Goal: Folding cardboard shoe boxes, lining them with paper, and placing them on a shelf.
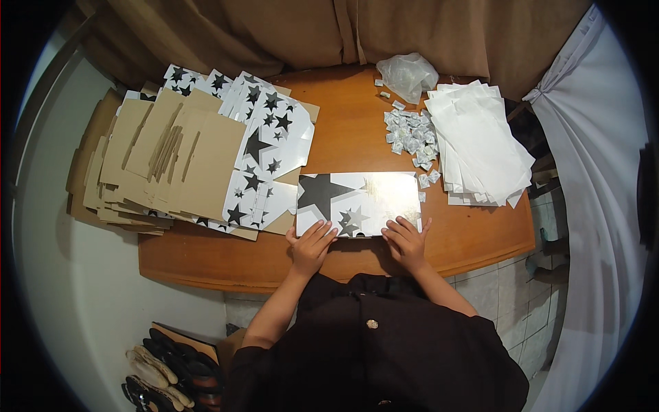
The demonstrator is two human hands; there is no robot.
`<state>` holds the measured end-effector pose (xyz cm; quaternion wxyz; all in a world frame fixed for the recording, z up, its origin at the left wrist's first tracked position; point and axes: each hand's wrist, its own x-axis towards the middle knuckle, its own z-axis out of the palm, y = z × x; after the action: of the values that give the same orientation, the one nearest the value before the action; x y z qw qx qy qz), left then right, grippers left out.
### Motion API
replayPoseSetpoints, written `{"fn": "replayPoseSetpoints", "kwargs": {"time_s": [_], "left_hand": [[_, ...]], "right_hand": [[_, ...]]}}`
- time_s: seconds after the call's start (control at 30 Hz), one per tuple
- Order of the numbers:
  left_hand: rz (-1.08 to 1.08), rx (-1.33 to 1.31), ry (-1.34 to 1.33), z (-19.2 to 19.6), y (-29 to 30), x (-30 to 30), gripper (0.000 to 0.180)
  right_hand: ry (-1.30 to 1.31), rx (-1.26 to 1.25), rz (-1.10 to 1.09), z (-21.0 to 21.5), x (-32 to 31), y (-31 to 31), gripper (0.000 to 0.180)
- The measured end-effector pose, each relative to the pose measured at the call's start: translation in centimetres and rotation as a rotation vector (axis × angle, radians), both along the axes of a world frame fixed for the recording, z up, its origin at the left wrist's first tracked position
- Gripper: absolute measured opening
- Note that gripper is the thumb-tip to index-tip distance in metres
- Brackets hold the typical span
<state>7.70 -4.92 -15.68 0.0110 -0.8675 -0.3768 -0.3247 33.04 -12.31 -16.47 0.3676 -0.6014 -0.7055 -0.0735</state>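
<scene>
Your hands, left (pixel 312 244) and right (pixel 406 240), lie open, pressing the flat white star-printed cardboard box (pixel 357 202) against the wooden counter's (pixel 473 237) near edge; fingers spread to steady it.

place: home packing corner | cues: wooden table (pixel 473 240), curtain (pixel 439 34), shoes (pixel 165 371), flat box stacks (pixel 165 158)

White box (pixel 358 203), black star pattern

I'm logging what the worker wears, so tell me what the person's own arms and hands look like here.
Both forearms are bare; no gloves, rings, watch or bracelet can be made out on the left hand or the right hand. The sleeves of a dark, near-black top end around the elbows. The top has a small round pale button at mid-chest.
</scene>
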Motion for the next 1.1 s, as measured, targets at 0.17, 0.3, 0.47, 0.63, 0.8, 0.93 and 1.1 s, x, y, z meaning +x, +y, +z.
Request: {"fn": "replayPoseSetpoints", "kwargs": {"time_s": [0.17, 0.3, 0.47, 0.63, 0.8, 0.93, 1.1], "left_hand": [[-0.033, -0.051, -0.091, 0.0, 0.3, 1.0, 0.024], [-0.045, -0.094, -0.113, 2.2, -0.7, 3.6, 0.029], [-0.045, -0.008, -0.011, 1.9, -1.3, 4.3, 0.032], [-0.023, -0.062, -0.064, 2.1, -1.8, 4.7, 0.028], [-0.009, -0.100, -0.106, 2.2, -1.7, 5.5, 0.022], [-0.089, -0.148, -0.150, 2.3, -0.8, 6.0, 0.021], [-0.102, -0.190, -0.151, 2.6, -0.2, 6.3, 0.024]], "right_hand": [[-0.068, -0.039, -0.037, 1.2, -0.3, 0.0, 0.023], [0.031, -0.042, 0.085, 1.9, -1.5, 0.0, 0.027], [-0.056, 0.044, 0.113, -0.8, -1.9, 0.1, 0.022], [-0.097, 0.084, 0.094, -1.3, -1.9, 0.2, 0.015], [-0.074, 0.075, 0.118, -0.4, -1.5, 0.5, 0.017], [-0.028, 0.088, 0.105, 0.2, -1.5, 0.7, 0.018], [-0.086, 0.124, 0.135, 0.1, -1.0, 0.7, 0.022]]}}
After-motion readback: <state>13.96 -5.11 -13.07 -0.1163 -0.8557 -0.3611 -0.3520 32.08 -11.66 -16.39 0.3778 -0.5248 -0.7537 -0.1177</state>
